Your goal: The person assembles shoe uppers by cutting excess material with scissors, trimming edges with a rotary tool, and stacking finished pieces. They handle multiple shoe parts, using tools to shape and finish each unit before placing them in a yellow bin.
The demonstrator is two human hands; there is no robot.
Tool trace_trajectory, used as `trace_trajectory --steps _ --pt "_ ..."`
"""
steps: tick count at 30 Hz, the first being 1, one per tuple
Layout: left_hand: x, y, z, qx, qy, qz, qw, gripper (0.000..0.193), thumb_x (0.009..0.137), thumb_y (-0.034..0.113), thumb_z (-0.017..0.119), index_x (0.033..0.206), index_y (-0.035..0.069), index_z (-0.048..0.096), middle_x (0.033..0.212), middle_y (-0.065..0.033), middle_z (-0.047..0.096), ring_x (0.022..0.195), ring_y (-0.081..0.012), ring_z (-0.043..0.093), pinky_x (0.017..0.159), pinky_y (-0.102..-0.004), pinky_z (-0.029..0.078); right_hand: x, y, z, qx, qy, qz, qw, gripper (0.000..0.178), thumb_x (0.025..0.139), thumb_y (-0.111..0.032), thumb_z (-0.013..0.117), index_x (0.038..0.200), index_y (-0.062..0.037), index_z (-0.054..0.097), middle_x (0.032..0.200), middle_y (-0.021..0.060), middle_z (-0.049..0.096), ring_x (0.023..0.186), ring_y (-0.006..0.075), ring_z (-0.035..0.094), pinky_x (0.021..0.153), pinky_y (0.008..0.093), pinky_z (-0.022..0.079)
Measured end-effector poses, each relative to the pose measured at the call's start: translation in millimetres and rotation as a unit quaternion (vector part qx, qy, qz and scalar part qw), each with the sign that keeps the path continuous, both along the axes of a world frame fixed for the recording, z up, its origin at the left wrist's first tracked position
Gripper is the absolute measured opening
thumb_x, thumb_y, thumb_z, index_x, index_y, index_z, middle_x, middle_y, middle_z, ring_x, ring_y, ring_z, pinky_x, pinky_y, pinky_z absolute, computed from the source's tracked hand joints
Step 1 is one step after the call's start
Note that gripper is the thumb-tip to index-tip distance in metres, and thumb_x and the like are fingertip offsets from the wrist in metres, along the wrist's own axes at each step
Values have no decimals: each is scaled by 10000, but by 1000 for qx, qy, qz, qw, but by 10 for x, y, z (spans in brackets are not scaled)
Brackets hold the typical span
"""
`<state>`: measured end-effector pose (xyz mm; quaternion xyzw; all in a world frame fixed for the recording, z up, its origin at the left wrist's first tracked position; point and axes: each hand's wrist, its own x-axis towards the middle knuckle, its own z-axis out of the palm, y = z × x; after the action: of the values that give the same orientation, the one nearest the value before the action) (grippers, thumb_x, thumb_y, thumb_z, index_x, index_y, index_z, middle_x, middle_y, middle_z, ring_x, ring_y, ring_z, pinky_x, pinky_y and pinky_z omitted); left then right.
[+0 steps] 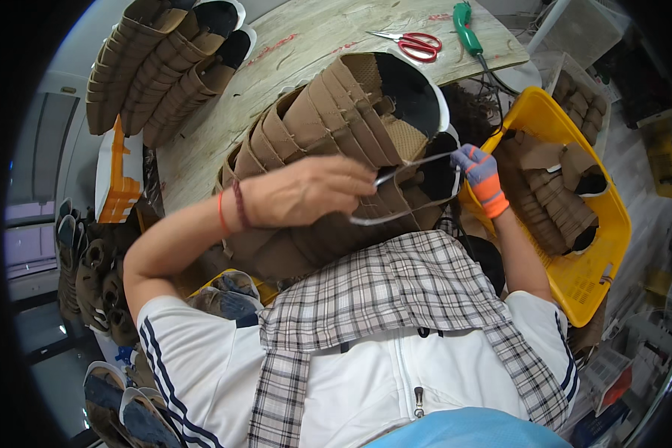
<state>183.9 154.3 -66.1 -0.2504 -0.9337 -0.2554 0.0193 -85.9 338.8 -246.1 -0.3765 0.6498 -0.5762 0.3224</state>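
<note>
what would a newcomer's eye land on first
Probably the yellow basket at the right, holding brown pieces. Next, the brown stack in the middle and, beside it, the right hand in its orange-and-grey glove. Red scissors and a green tool stand out on the table above.

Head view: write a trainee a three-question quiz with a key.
1. True or false: the red-handled scissors lie on the table, left of the green tool.
2. Which hand wears the orange-and-grey glove?
3. What is the main colour of the stacked pieces behind the left hand: A blue, B brown, C green?

Key: 1. True. 2. The right hand. 3. B.
</note>
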Motion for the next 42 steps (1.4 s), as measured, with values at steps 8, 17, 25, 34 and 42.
trace_trajectory --steps 8,17,25,34,42 --pt "-325 330 -108 604 -96 205 764 354 959 168 420 627 49 388 610 -21 377 587 -155 419 722 -349 442 471 -492 866 -308 -515 329 729 183 930 -253 542 930 -70 551 813 62 574 657 148 522 600 288 469" --pt "1143 728 7 672 2 354 650 361 908 116 397 568 82 282 549 -10 266 532 -143 232 551 -333 268 296 -658 663 -42 -301 247 920 200 962 -215 487 828 -71 525 617 -68 385 472 25 287 431 184 224" --pt "709 407 737 223 147 85 960 260 857 183 580 663 19 526 738 -158 566 729 -323 573 798 -484 447 679 -559 1201 -133 -75 283 947 129 936 -161 534 895 -53 590 855 14 612 606 41 447 531 169 335" --pt "-364 160 237 219 46 389 893 86 880 80 551 840 5 563 747 -45 547 536 -93 548 488 -251 438 333 -382 657 -289 -533 255 753 264 961 -313 461 824 -94 517 660 -4 391 492 102 314 469 243 309" --pt "-257 622 -584 227 67 389 890 100 761 -59 615 845 -6 604 883 -94 634 638 -182 607 570 -265 490 465 -336 803 -331 -530 292 724 265 961 -307 459 834 -82 515 662 13 399 494 113 324 487 261 319"
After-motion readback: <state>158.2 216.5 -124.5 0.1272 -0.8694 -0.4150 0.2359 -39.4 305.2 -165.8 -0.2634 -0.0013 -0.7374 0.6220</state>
